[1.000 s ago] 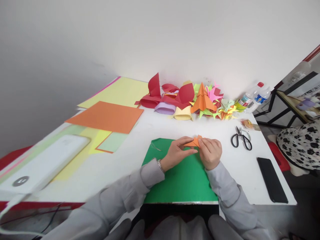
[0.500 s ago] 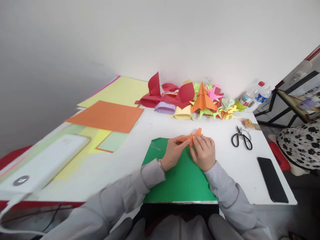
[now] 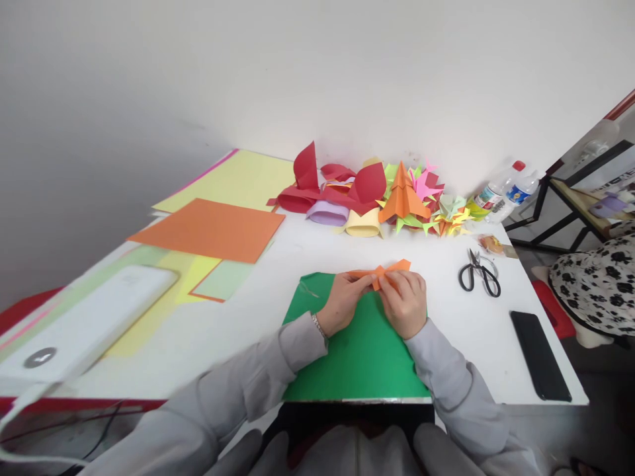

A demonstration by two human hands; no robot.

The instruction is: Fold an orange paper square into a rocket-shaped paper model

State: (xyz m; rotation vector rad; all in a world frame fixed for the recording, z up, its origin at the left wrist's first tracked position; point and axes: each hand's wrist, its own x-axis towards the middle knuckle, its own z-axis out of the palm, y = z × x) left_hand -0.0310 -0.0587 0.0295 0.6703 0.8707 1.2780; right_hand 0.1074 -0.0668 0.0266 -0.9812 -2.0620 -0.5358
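Both hands meet over the far edge of a green paper sheet (image 3: 357,350) on the white surface (image 3: 278,264). Left hand (image 3: 342,301) pinches the left end of a folded orange paper piece (image 3: 381,272); right hand (image 3: 405,301) grips its middle, fingers closed on it. Piece held just above the sheet. Black scissors (image 3: 479,272) lie near, to the right; black phone (image 3: 540,356) beyond.

White table (image 3: 307,254): green sheet (image 3: 357,357), orange sheet (image 3: 208,230), scissors (image 3: 479,274), phone (image 3: 540,356), origami pile (image 3: 377,195).
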